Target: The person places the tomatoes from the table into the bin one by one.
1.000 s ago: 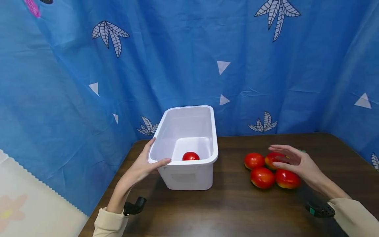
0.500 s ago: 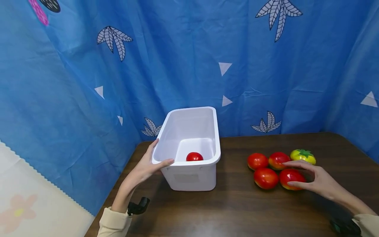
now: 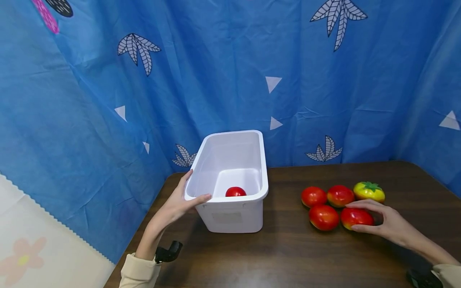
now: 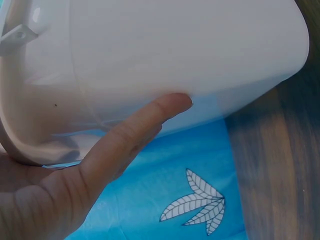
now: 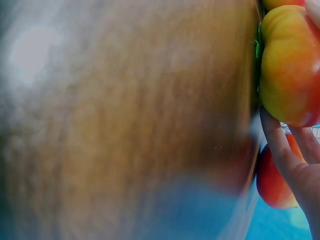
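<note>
My left hand (image 3: 176, 205) grips the near left corner of a deep white plastic bin (image 3: 230, 218), thumb over the front rim. In the left wrist view its fingers (image 4: 135, 127) lie along the bin's outer wall (image 4: 190, 45). Inside the bin sits one red tomato (image 3: 235, 191). On the right, my right hand (image 3: 390, 222) holds the near right tomato (image 3: 357, 217) of a group, thumb at its front and fingers behind. The right wrist view shows this tomato's yellow-orange lower side (image 5: 287, 70), with green leaf tips underneath and fingers (image 5: 280, 145) against it.
Close around the held tomato are more red tomatoes: a front one (image 3: 323, 217), a back left one (image 3: 313, 197) and a back middle one (image 3: 340, 195). A yellow tomato with green leaves (image 3: 369, 192) lies behind. The brown table (image 3: 281, 256) meets a blue curtain (image 3: 230, 80).
My right hand has moved right and toward me, from over the back tomatoes to the near right one, and its fingers have closed around it. The left hand keeps its grip on the bin.
</note>
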